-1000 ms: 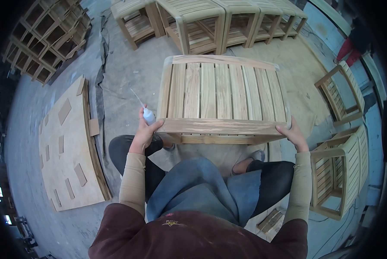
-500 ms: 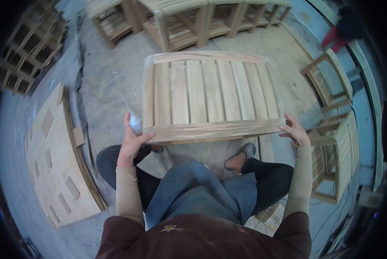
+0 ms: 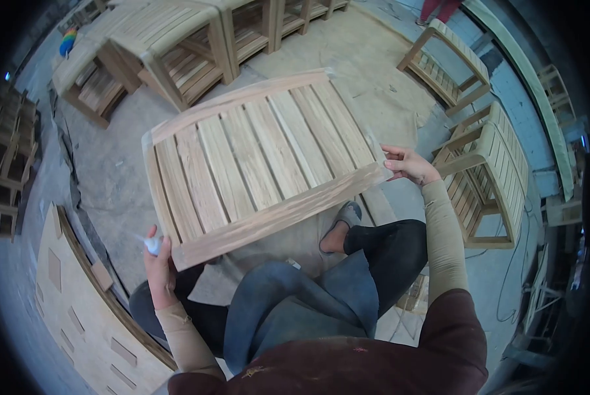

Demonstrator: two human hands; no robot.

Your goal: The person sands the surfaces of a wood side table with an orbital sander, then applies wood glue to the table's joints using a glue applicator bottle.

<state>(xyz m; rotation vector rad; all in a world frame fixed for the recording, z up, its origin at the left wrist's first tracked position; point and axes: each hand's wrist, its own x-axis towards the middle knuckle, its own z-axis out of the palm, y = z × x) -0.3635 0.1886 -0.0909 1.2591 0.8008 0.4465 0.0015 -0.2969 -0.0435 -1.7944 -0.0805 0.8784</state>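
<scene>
A slatted wooden stool (image 3: 268, 155) stands in front of me, its top facing up and slanted, with the left end nearer to me. Its near left corner meets my left hand (image 3: 159, 266), whose fingers are closed round a small whitish bottle (image 3: 153, 245) with a thin tip; the thumb lies along the corner. At the near right corner, my right hand (image 3: 410, 164) grips the edge with thumb and fingers. Below the top, the stool's legs are hidden from view.
Several finished slatted stools (image 3: 170, 39) line the far side, and more stools (image 3: 482, 164) stand at the right. A pale board with rectangular pieces (image 3: 84, 316) lies at my left. Stacked wooden frames (image 3: 5, 164) rise beyond it. A person's red-trousered legs (image 3: 439, 8) show at the top right.
The stool has swung in view, its left end coming nearer and its right end going farther away. My left hand has moved down and left, my right hand up and left.
</scene>
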